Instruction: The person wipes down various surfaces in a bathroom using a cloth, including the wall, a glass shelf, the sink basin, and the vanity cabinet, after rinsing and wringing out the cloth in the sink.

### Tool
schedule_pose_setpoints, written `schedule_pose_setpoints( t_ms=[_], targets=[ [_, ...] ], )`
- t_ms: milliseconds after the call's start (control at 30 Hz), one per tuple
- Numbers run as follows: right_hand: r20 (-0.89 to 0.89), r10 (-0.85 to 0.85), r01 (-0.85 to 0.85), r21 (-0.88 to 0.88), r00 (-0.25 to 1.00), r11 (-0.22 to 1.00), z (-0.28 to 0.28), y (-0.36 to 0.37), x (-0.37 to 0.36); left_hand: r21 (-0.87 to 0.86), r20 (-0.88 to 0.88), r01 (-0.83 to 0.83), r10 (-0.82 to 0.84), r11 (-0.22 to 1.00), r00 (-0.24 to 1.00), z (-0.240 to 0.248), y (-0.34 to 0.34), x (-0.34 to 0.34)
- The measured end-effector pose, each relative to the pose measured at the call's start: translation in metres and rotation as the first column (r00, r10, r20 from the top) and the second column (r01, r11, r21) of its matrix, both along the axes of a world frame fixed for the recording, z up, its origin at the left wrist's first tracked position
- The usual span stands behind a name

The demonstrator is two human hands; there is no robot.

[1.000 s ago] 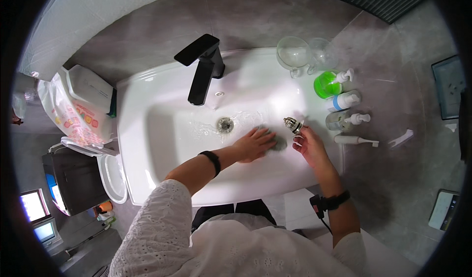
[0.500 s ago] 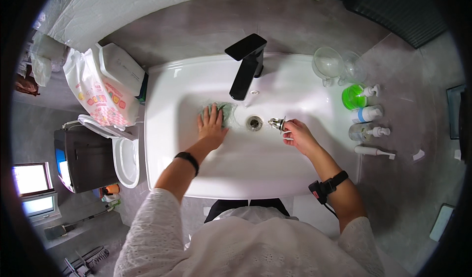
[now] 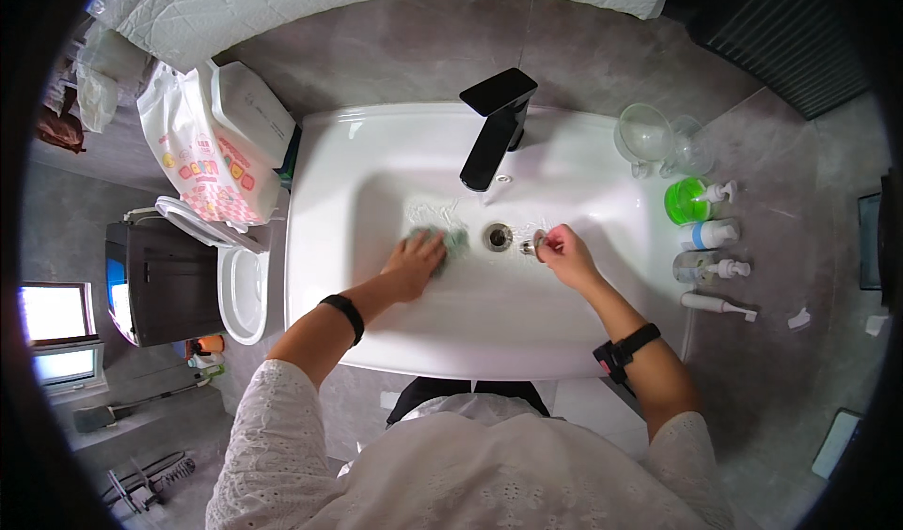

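A white sink basin (image 3: 470, 314) lies before me. My left hand (image 3: 414, 265) is pressed down on a wet green cloth (image 3: 455, 244), its fingers over the cloth's left part, just left of the round drain hole (image 3: 497, 237). On the drain's other side, my right hand (image 3: 569, 257) pinches a small shiny metal drain stopper (image 3: 532, 246) between thumb and fingers. The stopper is low over the basin floor; whether it touches, I cannot tell. Wet streaks (image 3: 433, 212) mark the basin behind the cloth.
A black faucet (image 3: 494, 144) overhangs the basin's back. Along the right rim stand clear cups (image 3: 644, 133), a green soap bottle (image 3: 687, 201), other pump bottles (image 3: 710, 236) and a white electric toothbrush (image 3: 717, 304). A printed plastic bag (image 3: 202, 149) and a toilet (image 3: 246, 290) are at the left.
My left hand has slid the cloth rightward and toward me, closer to the drain. The stopper in my right hand has tilted and shifted slightly, still right of the hole.
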State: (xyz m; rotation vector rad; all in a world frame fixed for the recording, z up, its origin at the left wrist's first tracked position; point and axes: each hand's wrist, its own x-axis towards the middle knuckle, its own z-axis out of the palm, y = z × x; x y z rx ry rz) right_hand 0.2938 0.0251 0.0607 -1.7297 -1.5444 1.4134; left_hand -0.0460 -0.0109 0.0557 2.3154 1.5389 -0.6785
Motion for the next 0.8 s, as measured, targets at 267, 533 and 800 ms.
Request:
schedule_pose_setpoints(
  t_ms=[267, 533, 800],
  targets=[
    [0.125, 0.193, -0.224, 0.329, 0.973, 0.917, -0.016, 0.022, -0.052, -0.039, 0.216, 0.322, -0.307, 0.946, 0.927, 0.010, -0.026, -0.008],
    [0.335, 0.378, -0.478, 0.301, 0.863, 0.825, -0.020, 0.024, -0.074, -0.198, 0.122, -0.040, 0.065, 0.979, 0.990, 0.038, -0.029, -0.003],
    [0.265, 0.234, -0.326, 0.392, 0.936, 0.860, -0.012, 0.028, -0.068, -0.337, 0.205, 0.043, 0.028, 0.940, 0.978, 0.038, -0.033, -0.016]
  ],
)
